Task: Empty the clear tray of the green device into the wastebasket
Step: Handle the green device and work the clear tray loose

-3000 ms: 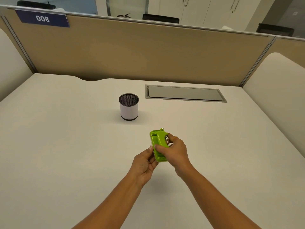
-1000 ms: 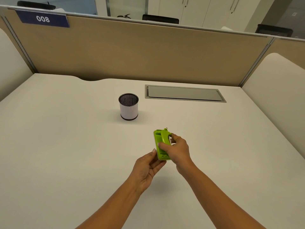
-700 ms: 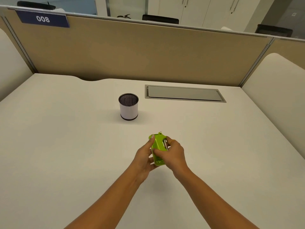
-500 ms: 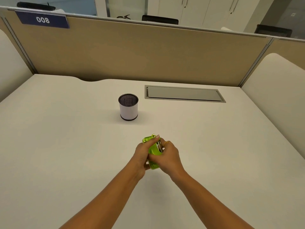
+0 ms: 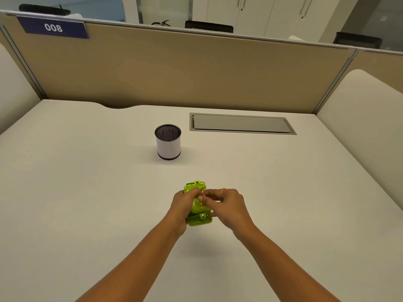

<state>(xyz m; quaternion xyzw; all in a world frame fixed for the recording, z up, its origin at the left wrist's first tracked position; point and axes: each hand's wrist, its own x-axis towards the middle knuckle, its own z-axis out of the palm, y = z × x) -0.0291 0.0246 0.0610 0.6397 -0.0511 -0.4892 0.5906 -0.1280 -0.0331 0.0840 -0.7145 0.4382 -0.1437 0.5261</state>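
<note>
A person's left hand (image 5: 182, 207) curled round the left side of a green hole punch (image 5: 199, 219), held just above the desk (image 5: 87, 192), while the right hand (image 5: 226, 205) pinched at the punch's upper right edge with thumb and fingertips. The clear tray could not be made out between the hands. The step appeared to be working that tray free, with nothing yet emptied. The small mesh wastebasket (image 5: 168, 144) stood upright well beyond the left hand, slightly to its left. The next move would likely call for detaching the tray and carrying it level over the basket's mouth before tipping.
</note>
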